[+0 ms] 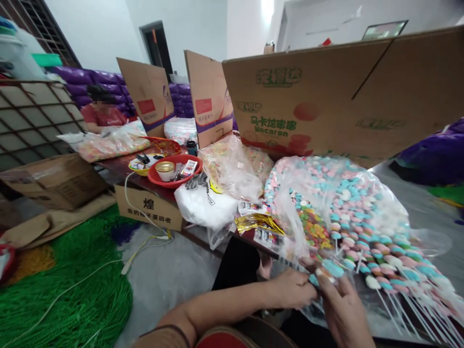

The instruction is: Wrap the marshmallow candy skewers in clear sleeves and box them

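Observation:
At the lower right, my right hand (342,302) is closed around pink, white and blue candies (331,268) at the table's edge. My left hand (293,288) touches it from the left, its fingers curled together; what they pinch is too small to make out. Behind both hands lies a clear bag of colourful ring-shaped candies (313,227). A large heap of pink, blue and white candies (348,193) in clear plastic stands farther back. To the right of my hands, candy skewers (389,275) lie in a row, their white sticks pointing toward the front edge.
Upright cardboard (337,101) stands behind the heap. Left of my hands are gold twist ties (259,223), a white plastic bag (206,208) and a red basin (174,182). Another person (105,113) sits at the far left. A white cable (83,278) crosses green netting on the floor.

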The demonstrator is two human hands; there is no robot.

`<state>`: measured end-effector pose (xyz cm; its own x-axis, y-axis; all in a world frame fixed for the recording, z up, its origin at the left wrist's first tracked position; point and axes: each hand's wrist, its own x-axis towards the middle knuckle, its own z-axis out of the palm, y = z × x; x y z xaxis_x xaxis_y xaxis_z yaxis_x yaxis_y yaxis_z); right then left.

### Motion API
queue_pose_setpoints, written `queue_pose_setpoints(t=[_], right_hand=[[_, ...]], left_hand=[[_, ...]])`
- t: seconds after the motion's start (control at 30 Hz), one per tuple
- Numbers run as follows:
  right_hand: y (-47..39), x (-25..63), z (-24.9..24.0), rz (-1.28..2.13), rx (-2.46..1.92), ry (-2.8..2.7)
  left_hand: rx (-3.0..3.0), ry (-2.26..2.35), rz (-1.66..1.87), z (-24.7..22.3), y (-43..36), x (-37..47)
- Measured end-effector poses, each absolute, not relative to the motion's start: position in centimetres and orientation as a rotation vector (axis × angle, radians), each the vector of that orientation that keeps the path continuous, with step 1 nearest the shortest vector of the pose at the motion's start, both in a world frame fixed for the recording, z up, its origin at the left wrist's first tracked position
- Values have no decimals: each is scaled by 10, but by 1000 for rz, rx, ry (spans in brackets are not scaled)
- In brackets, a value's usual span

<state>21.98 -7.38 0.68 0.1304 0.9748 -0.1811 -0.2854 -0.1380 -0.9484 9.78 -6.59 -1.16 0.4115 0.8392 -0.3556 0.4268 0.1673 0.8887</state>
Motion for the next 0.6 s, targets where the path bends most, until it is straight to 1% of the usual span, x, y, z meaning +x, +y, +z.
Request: queue_pose_setpoints(t=[0.1, 0.2, 0.27, 0.37, 0.47, 0.53, 0.6], right_hand=[[-77, 220, 6, 1372, -1181, -924], [-81, 216, 7, 1357, -1199, -908], [-83, 214, 8, 1300, -1264, -853], [-81, 215, 7, 1087, -1363, -832], [-74, 221, 3, 916, -1372, -931], [-70, 224, 0, 924, -1359, -999], [-68, 228, -2, 1011, -1320, -1017]], left_hand=[[1136, 1006, 443, -12, -65, 105], [1066, 907, 395, -4, -64, 110], [1168, 935, 341, 4, -64, 109], [1528, 1081, 308, 13, -67, 103], [1742, 1229, 441, 15, -74, 96], [1728, 1264, 536, 15, -76, 93], [1526, 1188, 557, 15, -74, 90]])
